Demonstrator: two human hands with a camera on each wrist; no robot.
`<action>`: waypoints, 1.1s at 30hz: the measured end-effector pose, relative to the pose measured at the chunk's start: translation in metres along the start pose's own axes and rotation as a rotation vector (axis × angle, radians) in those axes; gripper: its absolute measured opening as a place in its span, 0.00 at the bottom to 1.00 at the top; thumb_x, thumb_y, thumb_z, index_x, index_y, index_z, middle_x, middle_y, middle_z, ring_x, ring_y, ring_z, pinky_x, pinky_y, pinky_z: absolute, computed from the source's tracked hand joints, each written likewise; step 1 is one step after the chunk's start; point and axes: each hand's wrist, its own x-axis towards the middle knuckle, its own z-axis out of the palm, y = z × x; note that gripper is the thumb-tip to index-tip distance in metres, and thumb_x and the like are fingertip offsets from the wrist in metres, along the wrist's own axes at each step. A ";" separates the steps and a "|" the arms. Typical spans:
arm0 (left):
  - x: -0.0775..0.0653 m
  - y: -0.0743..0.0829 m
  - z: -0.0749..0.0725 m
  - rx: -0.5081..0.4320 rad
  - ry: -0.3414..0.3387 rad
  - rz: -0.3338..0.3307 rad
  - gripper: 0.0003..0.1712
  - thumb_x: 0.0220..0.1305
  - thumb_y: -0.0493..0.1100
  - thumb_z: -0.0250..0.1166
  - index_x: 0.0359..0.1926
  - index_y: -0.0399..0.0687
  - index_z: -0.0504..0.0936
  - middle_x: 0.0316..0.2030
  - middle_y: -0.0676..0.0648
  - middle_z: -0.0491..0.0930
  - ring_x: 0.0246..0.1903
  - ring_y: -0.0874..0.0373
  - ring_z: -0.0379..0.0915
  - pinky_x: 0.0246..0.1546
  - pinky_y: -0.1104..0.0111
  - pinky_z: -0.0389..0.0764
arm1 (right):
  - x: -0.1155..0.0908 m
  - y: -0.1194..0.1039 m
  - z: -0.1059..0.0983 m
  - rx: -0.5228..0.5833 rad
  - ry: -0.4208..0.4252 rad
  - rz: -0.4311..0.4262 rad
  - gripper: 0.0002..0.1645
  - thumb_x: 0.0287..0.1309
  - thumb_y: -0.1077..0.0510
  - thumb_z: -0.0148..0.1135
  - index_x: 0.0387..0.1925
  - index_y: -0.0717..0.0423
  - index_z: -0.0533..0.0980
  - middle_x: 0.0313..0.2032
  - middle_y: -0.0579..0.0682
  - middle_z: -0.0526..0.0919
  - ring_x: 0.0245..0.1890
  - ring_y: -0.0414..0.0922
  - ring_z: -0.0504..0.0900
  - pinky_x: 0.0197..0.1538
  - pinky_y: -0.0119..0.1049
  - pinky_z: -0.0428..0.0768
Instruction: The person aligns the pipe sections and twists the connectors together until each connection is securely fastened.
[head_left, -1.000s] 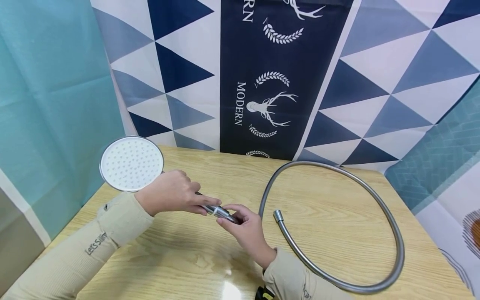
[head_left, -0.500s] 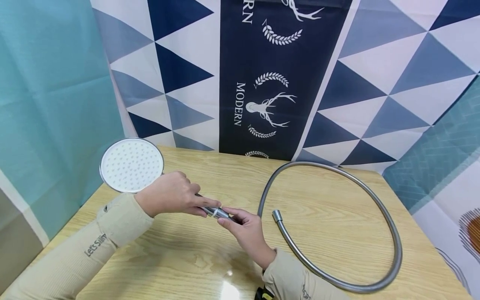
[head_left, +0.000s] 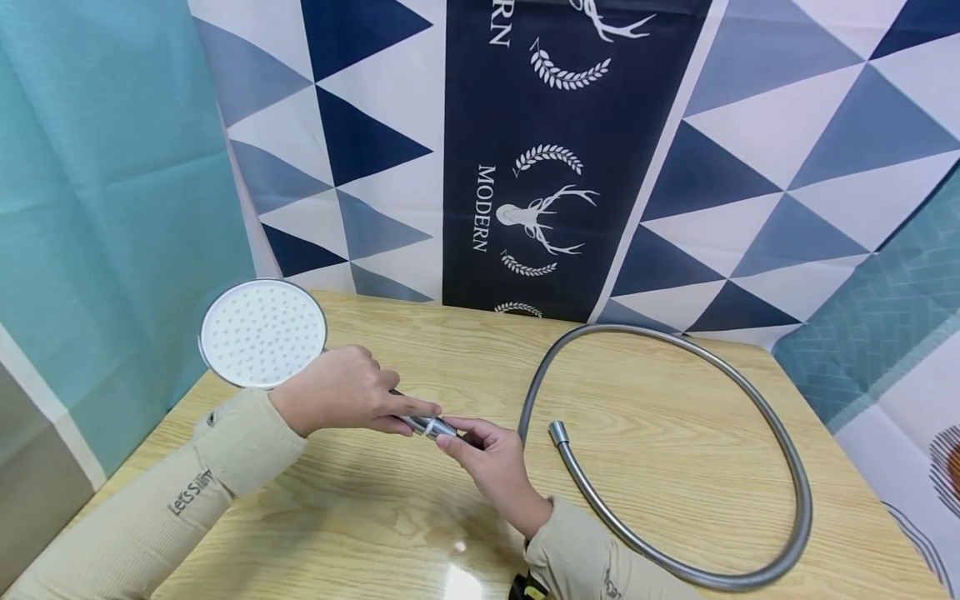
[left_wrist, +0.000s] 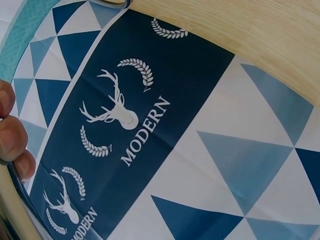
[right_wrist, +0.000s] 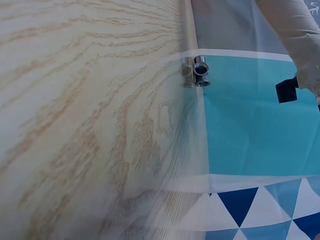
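My left hand (head_left: 345, 392) grips the handle (head_left: 411, 419) of a shower head; its round white spray face (head_left: 262, 333) points up at the left. My right hand (head_left: 495, 462) pinches the end of a grey shower hose, where a chrome connector (head_left: 444, 428) meets the handle's lower end. A white ring shows at this joint; whether it is threaded together cannot be seen. The hose (head_left: 750, 400) runs from behind my right hand in a wide loop to a loose chrome end (head_left: 557, 432). In the left wrist view, curled fingers (left_wrist: 12, 140) show at the left edge.
The wooden table (head_left: 360, 517) reaches back to a patterned curtain (head_left: 382, 167). A teal curtain (head_left: 112, 208) hangs at the left. In the right wrist view, a small chrome fitting (right_wrist: 201, 71) stands near the table's edge. The hose loop covers the right side.
Both hands stay in nearly the same place. The fingers of my right hand have shifted slightly around the hose end. The shower head has sunk very slightly.
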 end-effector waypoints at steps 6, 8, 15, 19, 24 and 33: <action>0.000 0.001 0.000 0.002 0.007 -0.002 0.18 0.59 0.64 0.62 0.48 0.69 0.81 0.11 0.57 0.62 0.08 0.65 0.46 0.10 0.75 0.55 | 0.000 0.000 -0.001 0.007 -0.004 0.008 0.11 0.54 0.71 0.65 0.40 0.76 0.79 0.21 0.40 0.78 0.18 0.32 0.67 0.23 0.24 0.65; 0.000 0.002 0.000 0.001 0.003 -0.003 0.17 0.62 0.64 0.59 0.49 0.69 0.81 0.12 0.57 0.62 0.08 0.65 0.46 0.10 0.75 0.55 | 0.000 0.001 0.000 0.009 -0.007 0.004 0.11 0.54 0.71 0.64 0.39 0.77 0.79 0.22 0.38 0.77 0.18 0.32 0.67 0.23 0.24 0.64; 0.000 0.002 -0.003 -0.006 -0.017 -0.001 0.17 0.63 0.64 0.58 0.48 0.69 0.80 0.11 0.58 0.62 0.09 0.66 0.46 0.10 0.76 0.54 | -0.001 0.000 -0.001 -0.002 -0.037 -0.021 0.10 0.56 0.71 0.63 0.39 0.77 0.79 0.19 0.36 0.74 0.17 0.31 0.64 0.21 0.24 0.63; 0.003 0.004 -0.006 -0.012 -0.028 -0.003 0.19 0.56 0.64 0.65 0.48 0.69 0.80 0.11 0.58 0.62 0.08 0.66 0.46 0.10 0.76 0.54 | -0.002 0.000 -0.002 -0.007 -0.051 -0.053 0.10 0.57 0.71 0.62 0.38 0.77 0.79 0.17 0.37 0.71 0.16 0.31 0.63 0.20 0.25 0.62; 0.005 0.006 -0.007 0.004 -0.047 -0.002 0.20 0.56 0.65 0.65 0.49 0.70 0.79 0.11 0.57 0.61 0.09 0.65 0.45 0.11 0.76 0.53 | -0.003 0.000 -0.004 -0.011 -0.060 -0.062 0.08 0.57 0.71 0.61 0.37 0.77 0.79 0.15 0.37 0.70 0.15 0.31 0.62 0.18 0.25 0.61; 0.003 0.004 -0.004 0.024 -0.030 -0.018 0.19 0.56 0.65 0.64 0.47 0.69 0.80 0.12 0.57 0.63 0.08 0.63 0.51 0.10 0.74 0.58 | -0.003 0.001 -0.006 0.008 -0.094 0.044 0.18 0.56 0.70 0.64 0.49 0.73 0.75 0.21 0.44 0.72 0.18 0.33 0.66 0.24 0.25 0.66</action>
